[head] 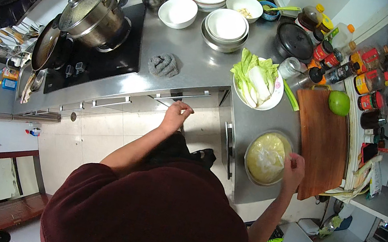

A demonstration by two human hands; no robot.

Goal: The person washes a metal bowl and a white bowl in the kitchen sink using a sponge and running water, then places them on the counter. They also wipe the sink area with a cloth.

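My left hand (175, 116) is in the air in front of the drawers, fingers curled together, with nothing visible in it. At the right, my right hand (294, 172) is bent over the edge of a round bowl (248, 164). Its thumb and fingertips come close together beside a clear plastic bag (269, 153). Whether they pinch the bag is unclear. The bag covers pale yellow contents in the bowl. Just right of that hand lies a wooden cutting board (322, 150) with a green round fruit or vegetable (338, 103) on its far end.
A plate (277, 96) of leafy cabbage (256, 79) stands beyond the bowl, near a green stalk (290, 95). Bottles and jars (372, 81) line the right side. White bowls (227, 24), a grey cloth (164, 65) and a steamer pot (90, 17) on the cooktop (112, 57) are farther left.
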